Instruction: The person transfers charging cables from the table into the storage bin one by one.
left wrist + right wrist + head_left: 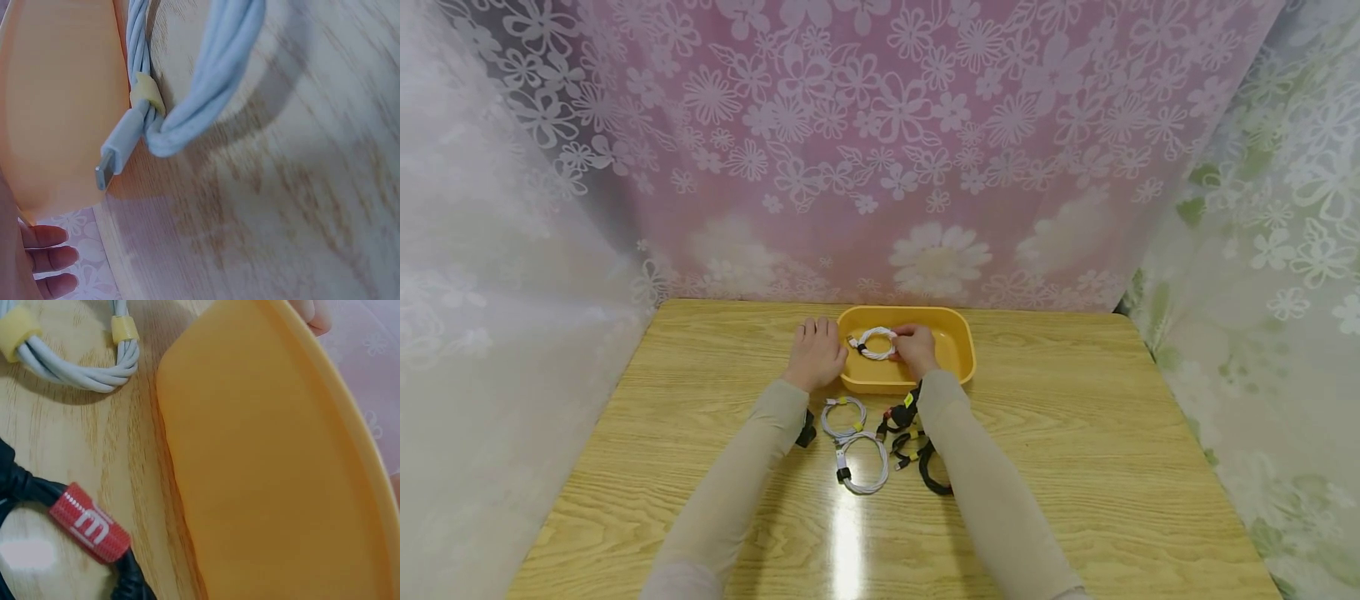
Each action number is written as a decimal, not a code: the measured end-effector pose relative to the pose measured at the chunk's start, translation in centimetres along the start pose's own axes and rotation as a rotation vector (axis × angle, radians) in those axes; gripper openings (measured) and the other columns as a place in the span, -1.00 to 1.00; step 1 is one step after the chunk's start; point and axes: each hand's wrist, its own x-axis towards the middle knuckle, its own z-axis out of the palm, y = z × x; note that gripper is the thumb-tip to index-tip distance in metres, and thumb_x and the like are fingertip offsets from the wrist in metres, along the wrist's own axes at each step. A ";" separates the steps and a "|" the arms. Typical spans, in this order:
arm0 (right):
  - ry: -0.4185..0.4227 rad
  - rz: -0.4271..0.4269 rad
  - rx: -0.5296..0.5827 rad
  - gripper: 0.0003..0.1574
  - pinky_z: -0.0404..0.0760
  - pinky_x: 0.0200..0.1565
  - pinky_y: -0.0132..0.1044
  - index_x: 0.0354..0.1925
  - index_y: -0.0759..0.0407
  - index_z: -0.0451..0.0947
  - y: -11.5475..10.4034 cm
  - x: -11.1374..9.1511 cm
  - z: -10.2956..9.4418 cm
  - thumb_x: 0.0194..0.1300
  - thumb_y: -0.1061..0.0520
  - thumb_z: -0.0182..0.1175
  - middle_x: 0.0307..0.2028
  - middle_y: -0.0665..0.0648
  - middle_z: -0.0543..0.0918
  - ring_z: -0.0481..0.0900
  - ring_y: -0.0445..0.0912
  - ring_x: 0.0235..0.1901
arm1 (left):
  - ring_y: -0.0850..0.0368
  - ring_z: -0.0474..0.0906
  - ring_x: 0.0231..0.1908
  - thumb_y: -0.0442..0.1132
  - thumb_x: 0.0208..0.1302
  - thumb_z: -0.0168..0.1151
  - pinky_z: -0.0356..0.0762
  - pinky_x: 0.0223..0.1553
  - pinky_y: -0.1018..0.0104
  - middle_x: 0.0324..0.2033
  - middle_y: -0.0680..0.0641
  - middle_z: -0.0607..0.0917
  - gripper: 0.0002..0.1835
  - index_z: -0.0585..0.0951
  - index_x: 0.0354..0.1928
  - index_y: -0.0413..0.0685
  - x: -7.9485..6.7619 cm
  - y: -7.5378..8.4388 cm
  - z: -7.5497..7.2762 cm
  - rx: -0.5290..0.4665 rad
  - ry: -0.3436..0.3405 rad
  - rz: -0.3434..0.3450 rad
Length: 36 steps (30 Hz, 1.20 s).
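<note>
Inside the yellow plastic bin [956, 350], my right hand [916, 348] pinches a coiled white cable [884, 332] bound with a black strap. My left hand [817, 353] holds the bin's left end at the rim; its fingertips [53, 259] show past the bin's corner in the left wrist view. On the table before the bin lie a light grey coiled cable [826, 422] with yellow ties and a white coiled cable [883, 471] with a black strap. Black coiled cables [929, 477] lie partly under my right forearm, one with a red strap [90, 522].
A black item [807, 432] sits beside my left forearm, partly covered by it. The wooden table [1097, 467] reaches back to a pink floral curtain [865, 150]. Pale patterned curtains hang at both sides.
</note>
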 end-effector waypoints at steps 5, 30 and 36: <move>0.012 -0.037 -0.044 -0.65 0.63 -0.46 -0.37 0.04 0.43 0.59 0.1 0.2 0.1 0.29 0.46 0.12 -0.16 0.28 0.58 0.53 -0.09 -0.55 | -0.17 0.21 -0.17 -0.16 0.49 -0.11 0.12 -0.12 0.04 -0.16 -0.25 0.37 -0.79 0.35 -0.21 -0.19 0.1 0.0 0.1 0.005 0.005 -0.002; -0.026 -0.125 -0.228 -0.65 0.56 -0.55 -0.42 0.03 0.39 0.60 0.4 0.7 0.0 0.27 0.43 0.11 -0.23 0.30 0.62 0.53 -0.14 -0.64 | -0.18 0.20 -0.12 -0.14 0.52 -0.14 0.11 -0.07 0.02 -0.14 -0.24 0.36 -0.78 0.32 -0.18 -0.17 0.3 0.1 -0.1 0.003 -0.037 -0.030; -0.072 -0.119 -0.233 -0.60 0.57 -0.52 -0.41 0.05 0.42 0.59 0.0 0.6 -0.5 0.25 0.43 0.05 -0.14 0.37 0.64 0.53 -0.16 -0.64 | -0.18 0.19 -0.13 -0.14 0.52 -0.15 0.10 -0.08 0.02 -0.13 -0.24 0.36 -0.77 0.33 -0.15 -0.19 0.3 0.1 -0.1 0.004 -0.043 -0.031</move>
